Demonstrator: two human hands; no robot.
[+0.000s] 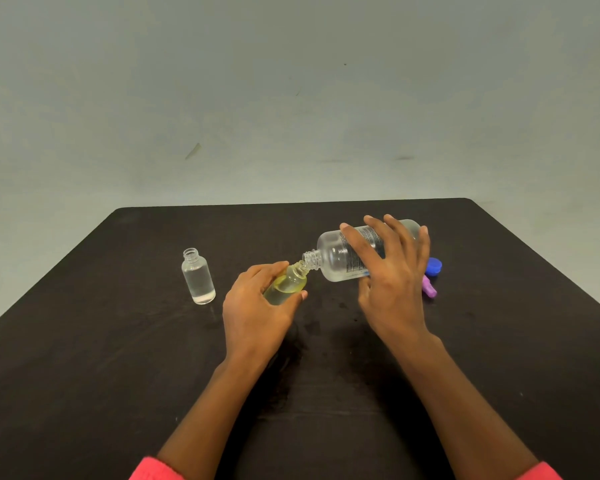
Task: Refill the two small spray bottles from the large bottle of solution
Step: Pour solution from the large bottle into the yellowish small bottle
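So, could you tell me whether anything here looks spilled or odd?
No spill shows. Only oddity: the small tilted bottle in the left hand looks yellow, while the small clear standing bottle looks colourless.

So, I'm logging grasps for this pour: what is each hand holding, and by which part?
The left hand grips the yellow-tinted small bottle round its body; the right hand holds the large bottle round its middle.
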